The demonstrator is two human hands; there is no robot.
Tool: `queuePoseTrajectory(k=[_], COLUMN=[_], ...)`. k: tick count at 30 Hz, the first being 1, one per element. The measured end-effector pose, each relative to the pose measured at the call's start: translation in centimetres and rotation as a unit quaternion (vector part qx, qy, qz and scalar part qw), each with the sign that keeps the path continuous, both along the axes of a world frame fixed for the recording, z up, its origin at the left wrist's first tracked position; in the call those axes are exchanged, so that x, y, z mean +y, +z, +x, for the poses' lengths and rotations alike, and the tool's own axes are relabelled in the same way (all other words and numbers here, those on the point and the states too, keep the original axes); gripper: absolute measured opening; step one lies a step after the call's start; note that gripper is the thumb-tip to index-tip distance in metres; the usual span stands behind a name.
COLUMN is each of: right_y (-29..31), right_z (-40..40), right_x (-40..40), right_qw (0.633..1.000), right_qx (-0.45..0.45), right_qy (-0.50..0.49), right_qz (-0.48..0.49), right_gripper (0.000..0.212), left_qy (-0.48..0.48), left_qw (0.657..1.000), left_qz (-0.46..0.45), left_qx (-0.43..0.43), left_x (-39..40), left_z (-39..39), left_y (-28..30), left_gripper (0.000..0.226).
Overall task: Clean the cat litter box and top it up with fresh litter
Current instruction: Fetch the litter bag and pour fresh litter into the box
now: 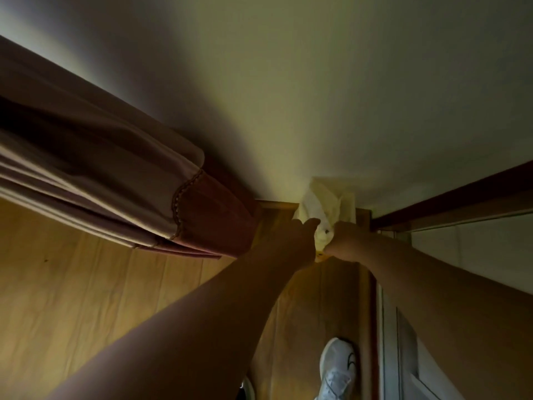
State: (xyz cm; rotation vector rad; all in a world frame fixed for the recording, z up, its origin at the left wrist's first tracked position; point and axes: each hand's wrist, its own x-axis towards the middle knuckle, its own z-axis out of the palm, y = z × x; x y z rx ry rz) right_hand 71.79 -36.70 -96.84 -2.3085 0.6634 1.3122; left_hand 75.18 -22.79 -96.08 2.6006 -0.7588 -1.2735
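Judging from both hands, the left hand [291,235] and right hand [343,238] closed on a pale yellow bag [323,209] against the wall, a bag is being handled (litter box unseen), so cleaning and topping-up cannot be gauged.

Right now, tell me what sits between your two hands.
In the head view, a pale yellow bag lies between the left hand and right hand, standing against the wall; both touch it.

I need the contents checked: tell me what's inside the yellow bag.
Contents cannot be seen. The bag sits by the wall; both hands, left and right, grip its bunched top, covering the opening.
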Motion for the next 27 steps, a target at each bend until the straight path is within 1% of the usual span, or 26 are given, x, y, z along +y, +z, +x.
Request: queuePoseTrajectory(k=[1, 2, 4, 5, 7, 9, 10, 11, 13, 15, 16, 18, 20, 22, 23, 24, 25, 27], right_y=[-0.2, -0.4, -1.2, -1.5, -1.6, -1.6, -1.5, -1.5, -1.6, -1.5, -1.3, -0.9, -1.2, -1.7, -2.2, -2.5, -2.7, -2.8], right_z=[0.0, 0.0, -0.1, -0.3, -0.5, -0.5, -0.5, -0.4, -0.1, 0.4, 0.7, 1.2, 1.1, 0.9, 0.8, 0.8, 0.8, 0.8], right_x=[0.0, 0.1, -0.1, -0.2, -0.6, -0.5, -0.5, -0.4, -0.3, 0.0, 0.2, 0.6, 0.9, 0.9, 0.8, 0.7, 0.5, 0.3], right_qw=[1.0, 1.0, 0.998, 0.997, 0.992, 0.984, 0.983, 0.986, 0.989, 0.98, 0.972, 0.957, 0.951, 0.944, 0.944, 0.95, 0.962, 0.985], right_qx=[0.011, 0.029, 0.057, 0.06, 0.061, 0.041, 0.016, -0.014, -0.062, -0.08, -0.084, -0.08, -0.043, 0.001, 0.004, -0.006, -0.027, -0.072], right_qy=[-0.003, -0.002, -0.022, -0.048, -0.109, -0.171, -0.181, -0.167, -0.131, -0.166, -0.198, -0.248, -0.271, -0.291, -0.293, -0.283, -0.252, -0.151], right_qz=[-0.004, -0.007, -0.001, 0.004, 0.021, 0.021, 0.02, 0.017, 0.029, 0.071, 0.094, 0.127, 0.144, 0.158, 0.151, 0.133, 0.104, 0.033], right_gripper=[0.037, 0.03, 0.03, 0.031, 0.033, 0.045, 0.056, 0.067, 0.08, 0.089, 0.086, 0.065, 0.047, 0.037, 0.035, 0.035, 0.035, 0.039], left_qy=[-0.003, -0.004, -0.012, -0.014, -0.014, -0.013, -0.013, -0.012, -0.01, -0.007, -0.006, -0.004, -0.009, -0.015, -0.018, -0.021, -0.025, -0.019], left_qw=[1.0, 1.0, 1.0, 1.0, 1.0, 1.0, 1.0, 1.0, 0.999, 0.999, 0.999, 0.999, 0.999, 1.0, 1.0, 1.0, 1.0, 1.0], left_qz=[-0.014, -0.009, -0.01, -0.013, -0.008, -0.01, -0.015, -0.022, -0.035, -0.037, -0.035, -0.032, -0.03, -0.022, -0.021, -0.017, -0.016, -0.011], left_qx=[-0.003, 0.009, -0.001, -0.014, -0.009, -0.007, -0.004, -0.005, -0.014, -0.02, -0.021, -0.016, -0.008, -0.005, -0.001, 0.002, 0.0, -0.015], left_x=[-0.1, 0.0, 0.0, -0.2, -0.3, -0.3, -0.4, -0.4, -0.5, -0.6, -0.7, -0.9, -0.8, -0.6, -0.4, -0.2, -0.1, 0.0], left_z=[0.0, -0.1, -0.2, -0.2, -0.3, -0.5, -0.6, -0.6, -0.6, -0.3, -0.1, 0.3, 0.7, 0.9, 1.0, 1.0, 1.0, 1.2], left_y=[0.0, 0.4, 0.0, -0.1, 0.0, -0.3, -0.3, -0.4, -0.5, -0.4, -0.2, 0.0, -0.1, -0.5, -0.7, -0.8, -0.8, -0.7], left_gripper=[0.071, 0.073, 0.073, 0.072, 0.071, 0.07, 0.068, 0.066, 0.063, 0.06, 0.06, 0.065, 0.073, 0.075, 0.074, 0.072, 0.07, 0.065])
